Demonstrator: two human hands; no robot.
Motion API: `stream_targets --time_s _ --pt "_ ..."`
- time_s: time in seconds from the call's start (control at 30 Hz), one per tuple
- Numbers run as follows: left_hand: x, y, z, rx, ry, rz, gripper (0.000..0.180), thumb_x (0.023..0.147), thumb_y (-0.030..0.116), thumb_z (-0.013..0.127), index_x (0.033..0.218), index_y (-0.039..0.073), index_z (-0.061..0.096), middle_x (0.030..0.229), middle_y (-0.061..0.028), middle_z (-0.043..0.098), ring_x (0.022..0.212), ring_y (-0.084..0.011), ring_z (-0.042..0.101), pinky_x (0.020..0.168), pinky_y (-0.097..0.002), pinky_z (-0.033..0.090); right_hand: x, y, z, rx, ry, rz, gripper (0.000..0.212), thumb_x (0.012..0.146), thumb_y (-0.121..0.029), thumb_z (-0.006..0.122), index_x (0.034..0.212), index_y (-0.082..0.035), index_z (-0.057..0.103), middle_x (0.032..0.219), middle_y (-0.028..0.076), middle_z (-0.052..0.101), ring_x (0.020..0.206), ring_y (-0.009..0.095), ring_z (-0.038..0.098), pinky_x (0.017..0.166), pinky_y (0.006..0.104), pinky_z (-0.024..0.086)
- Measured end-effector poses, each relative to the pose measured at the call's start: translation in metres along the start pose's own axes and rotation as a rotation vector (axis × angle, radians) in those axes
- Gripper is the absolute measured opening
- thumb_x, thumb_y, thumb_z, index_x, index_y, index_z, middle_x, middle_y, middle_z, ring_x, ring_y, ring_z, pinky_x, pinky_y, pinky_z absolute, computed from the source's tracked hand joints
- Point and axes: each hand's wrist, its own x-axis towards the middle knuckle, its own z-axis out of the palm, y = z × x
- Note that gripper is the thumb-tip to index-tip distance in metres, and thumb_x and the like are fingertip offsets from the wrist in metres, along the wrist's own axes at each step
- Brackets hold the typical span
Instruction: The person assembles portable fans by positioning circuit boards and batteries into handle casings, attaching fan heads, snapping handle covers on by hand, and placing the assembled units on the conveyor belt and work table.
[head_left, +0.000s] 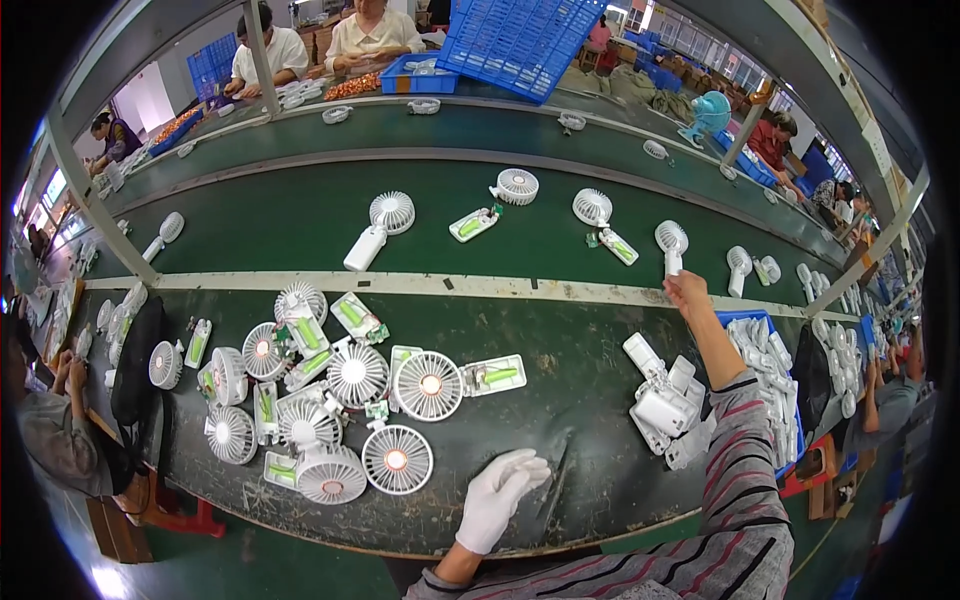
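Note:
My right hand (685, 290), bare, reaches out to the green belt with its fingers closed around the lower end of a white handheld fan (671, 240). Near the table's front edge hovers my left hand (505, 492) in a white glove, fingers loosely bent and nothing visible in them. Left of it lies a pile of opened handheld fans (357, 375), their round grilles up and green battery cells showing in the handles. White plastic handle covers (665, 408) are heaped at the right, close to my right forearm.
A blue crate (758, 340) of white parts stands beyond my right forearm. More fans, such as a whole one (380, 228), lie along the belt (300, 225). A pale rail (450, 286) separates belt and table (470, 420). Other people sit around the line.

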Motion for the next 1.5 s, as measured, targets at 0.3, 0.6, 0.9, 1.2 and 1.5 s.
stream_targets --time_s 0.3,0.6,0.9,1.2,1.5 --pt "0.001 0.001 0.004 -0.027 -0.057 -0.075 0.034 0.093 -0.001 0.043 0.126 -0.01 0.041 0.116 -0.0213 0.056 0.108 -0.0281 0.058 0.097 -0.036 0.046 0.051 0.022 0.075 -1.304 0.053 -0.568 0.076 0.062 -0.036 0.08 0.122 0.0 0.051 0.108 0.023 0.062 0.096 0.034 0.062 0.086 0.0409 0.048" --pt "0.0 -0.001 0.002 0.016 -0.071 -0.016 0.032 0.093 0.0 0.045 0.124 -0.009 0.044 0.114 -0.0186 0.058 0.105 -0.0254 0.059 0.094 -0.034 0.048 -0.053 -0.027 0.116 -0.299 -0.523 0.21 0.024 0.08 -0.021 0.069 0.074 -0.004 0.053 0.063 0.003 0.048 0.049 0.009 0.041 0.04 0.0236 0.03" --pt "0.005 -0.016 -0.002 -0.165 -0.1 0.064 0.032 0.094 0.004 0.047 0.123 -0.008 0.045 0.112 -0.0178 0.058 0.102 -0.0247 0.06 0.093 -0.0353 0.049 -0.211 -0.05 0.066 -0.155 -0.807 0.244 0.023 0.081 -0.022 0.07 0.082 -0.008 0.052 0.066 -0.001 0.049 0.054 0.005 0.042 0.043 0.0194 0.03" --pt "-0.018 -0.048 0.013 -0.631 -0.223 -0.063 0.042 0.098 0.027 0.045 0.133 0.007 0.038 0.131 -0.0154 0.046 0.118 -0.0302 0.048 0.1 -0.0537 0.04 -0.377 0.012 0.052 -0.617 -1.067 -0.047 0.044 0.08 -0.034 0.07 0.107 -0.001 0.059 0.083 0.006 0.063 0.069 0.012 0.056 0.058 0.0274 0.046" --pt "-0.055 -0.047 0.0 -0.461 0.027 0.044 0.032 0.089 0.001 0.054 0.121 0.002 0.049 0.108 -0.015 0.06 0.094 -0.0244 0.062 0.081 -0.0374 0.054 -0.375 0.001 0.064 -0.868 -0.587 -0.799 0.033 0.08 -0.025 0.068 0.102 -0.001 0.061 0.091 0.014 0.06 0.083 0.027 0.059 0.072 0.0362 0.047"
